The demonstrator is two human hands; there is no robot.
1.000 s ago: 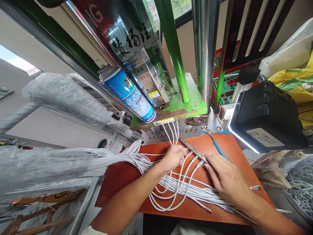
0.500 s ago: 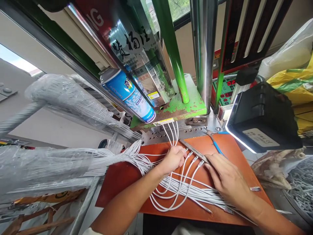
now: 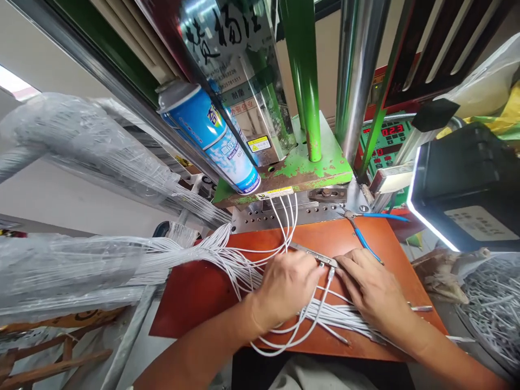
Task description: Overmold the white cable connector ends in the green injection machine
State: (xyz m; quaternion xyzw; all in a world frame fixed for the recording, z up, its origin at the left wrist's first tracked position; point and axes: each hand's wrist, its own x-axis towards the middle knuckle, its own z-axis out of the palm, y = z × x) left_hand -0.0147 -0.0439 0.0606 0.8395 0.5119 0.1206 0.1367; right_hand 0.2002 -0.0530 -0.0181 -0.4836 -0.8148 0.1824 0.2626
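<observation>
A slim metal bar lies slantwise above the orange-brown board, with white cables plugged into its near side. My right hand grips the bar's right end between thumb and fingers. My left hand is closed at the bar's near edge, pinching a white cable at its plug; its fingers hide the bar's left part. Just right of those fingertips, another white cable ends in a clear plug at the bar. Beneath both hands, a bundle of white cables stretches across the board.
Behind the board stands a press with a green plate; several white cables run out from under it. A blue spray can leans there. Blue-handled pliers lie at the back right, below a black lamp. Plastic-wrapped cables hang left.
My left hand has moved right along the bar, from the leftmost plug toward the right ones, and covers more of them. My right hand keeps its hold. The view has shifted slightly.
</observation>
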